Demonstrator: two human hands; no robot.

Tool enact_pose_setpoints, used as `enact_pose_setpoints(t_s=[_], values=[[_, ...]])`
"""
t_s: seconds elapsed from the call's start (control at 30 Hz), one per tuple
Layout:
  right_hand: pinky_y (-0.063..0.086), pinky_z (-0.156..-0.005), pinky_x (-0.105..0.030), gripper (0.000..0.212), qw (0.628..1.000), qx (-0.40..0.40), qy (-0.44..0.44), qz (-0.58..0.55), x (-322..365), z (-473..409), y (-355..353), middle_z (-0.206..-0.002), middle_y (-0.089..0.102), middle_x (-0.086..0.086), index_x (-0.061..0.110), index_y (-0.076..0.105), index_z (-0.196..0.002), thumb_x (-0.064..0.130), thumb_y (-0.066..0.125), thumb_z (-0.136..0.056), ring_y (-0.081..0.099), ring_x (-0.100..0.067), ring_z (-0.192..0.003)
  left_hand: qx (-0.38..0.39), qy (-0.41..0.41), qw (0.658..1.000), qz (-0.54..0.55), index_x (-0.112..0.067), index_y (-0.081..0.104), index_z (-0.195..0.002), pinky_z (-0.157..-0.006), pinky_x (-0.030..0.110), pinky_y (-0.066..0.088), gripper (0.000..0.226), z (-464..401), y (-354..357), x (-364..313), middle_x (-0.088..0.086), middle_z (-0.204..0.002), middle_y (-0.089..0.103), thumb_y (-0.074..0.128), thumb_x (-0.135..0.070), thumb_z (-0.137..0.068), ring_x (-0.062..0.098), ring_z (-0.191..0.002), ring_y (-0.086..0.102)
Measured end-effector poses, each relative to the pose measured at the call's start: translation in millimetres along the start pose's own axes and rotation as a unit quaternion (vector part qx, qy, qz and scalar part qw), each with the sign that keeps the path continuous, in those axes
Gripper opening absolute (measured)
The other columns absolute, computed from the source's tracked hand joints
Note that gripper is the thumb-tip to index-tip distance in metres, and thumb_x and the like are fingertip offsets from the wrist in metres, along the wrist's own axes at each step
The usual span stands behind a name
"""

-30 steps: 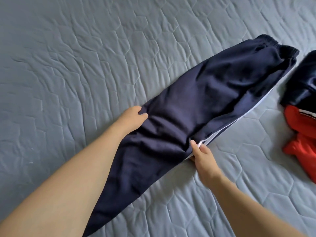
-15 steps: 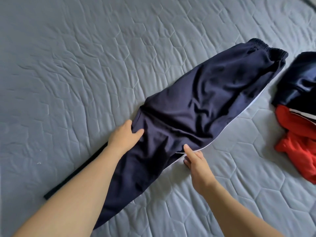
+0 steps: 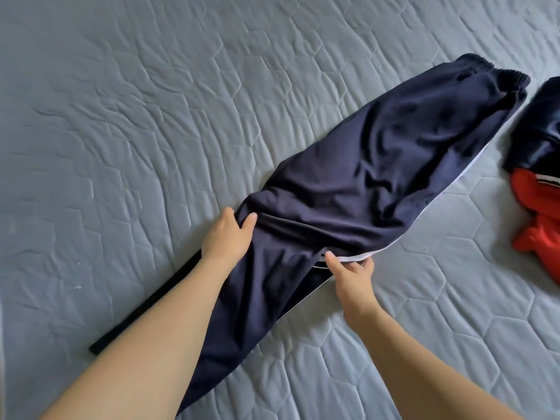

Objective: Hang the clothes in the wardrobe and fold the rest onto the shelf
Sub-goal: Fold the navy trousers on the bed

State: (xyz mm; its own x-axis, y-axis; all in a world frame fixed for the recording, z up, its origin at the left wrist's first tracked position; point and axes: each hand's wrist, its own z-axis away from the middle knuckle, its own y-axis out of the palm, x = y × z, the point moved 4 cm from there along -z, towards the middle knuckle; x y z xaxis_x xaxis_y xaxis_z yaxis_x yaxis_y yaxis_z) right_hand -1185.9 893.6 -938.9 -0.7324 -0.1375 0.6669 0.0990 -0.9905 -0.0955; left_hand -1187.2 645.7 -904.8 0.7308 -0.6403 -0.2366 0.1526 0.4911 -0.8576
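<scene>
Diagonally across the quilt (image 3: 121, 116) we see one pair of navy trousers (image 3: 348, 183); our left hand (image 3: 225, 237) grips its left edge, our right hand (image 3: 351, 275) pinches the white-striped edge; one red-and-navy garment (image 3: 539, 183) lies at the right edge

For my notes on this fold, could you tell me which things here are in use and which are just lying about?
In use: navy trousers, gripped at mid-length by left hand and right hand.
Lying about: red and navy garment, grey quilted bedcover.

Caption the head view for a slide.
Both hands, left and right, grip navy trousers mid-length on a grey quilt.
</scene>
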Motion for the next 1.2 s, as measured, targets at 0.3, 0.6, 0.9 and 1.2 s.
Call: enact_pose_setpoints(t_s=[0.3, 0.6, 0.9, 1.2], values=[[0.043, -0.066, -0.032, 0.018, 0.998, -0.057, 0.024, 0.001, 10, 7, -7, -0.112, 0.048, -0.003, 0.0, 0.056, -0.108, 0.003, 0.049, -0.092, 0.047, -0.014, -0.076, -0.022, -0.012, 0.996, 0.09, -0.014, 0.043, -0.084, -0.07, 0.035, 0.036, 0.028, -12, -14, 13, 0.013, -0.1, 0.062, 0.033, -0.034, -0.1, 0.032, -0.082, 0.05], [0.04, -0.094, -0.034, 0.05, 0.969, -0.131, 0.151, 0.143, 3, 10, 10, -0.139, 0.036, -0.008, 0.017, 0.037, -0.135, 0.017, 0.053, -0.087, 0.043, -0.031, -0.118, -0.16, 0.252, 0.939, -0.168, -0.015, 0.052, -0.098, -0.069, 0.042, 0.042, 0.043, 98, 8, 39, 0.01, -0.097, 0.054, 0.056, -0.052, -0.077, 0.032, -0.082, 0.052], [0.041, -0.051, -0.028, 0.021, 0.973, 0.041, 0.128, 0.19, 24, 20, -13, -0.066, 0.047, -0.01, 0.008, 0.045, -0.079, 0.007, 0.042, -0.1, 0.043, -0.02, -0.054, 0.144, 0.127, 0.98, 0.046, -0.015, 0.049, -0.081, -0.083, 0.037, 0.043, 0.018, 111, 39, 61, -0.001, -0.103, 0.047, 0.043, -0.022, -0.097, 0.02, -0.093, 0.047], [0.048, -0.06, -0.029, 0.012, 0.991, 0.037, 0.126, -0.022, 16, 36, 17, -0.075, 0.052, -0.009, 0.012, 0.05, -0.089, 0.002, 0.048, -0.095, 0.051, -0.019, -0.061, 0.237, 0.13, 0.955, -0.12, -0.023, 0.062, -0.096, -0.097, 0.039, 0.036, 0.021, 68, 8, 66, -0.001, -0.12, 0.046, 0.042, -0.022, -0.092, 0.027, -0.113, 0.041]])
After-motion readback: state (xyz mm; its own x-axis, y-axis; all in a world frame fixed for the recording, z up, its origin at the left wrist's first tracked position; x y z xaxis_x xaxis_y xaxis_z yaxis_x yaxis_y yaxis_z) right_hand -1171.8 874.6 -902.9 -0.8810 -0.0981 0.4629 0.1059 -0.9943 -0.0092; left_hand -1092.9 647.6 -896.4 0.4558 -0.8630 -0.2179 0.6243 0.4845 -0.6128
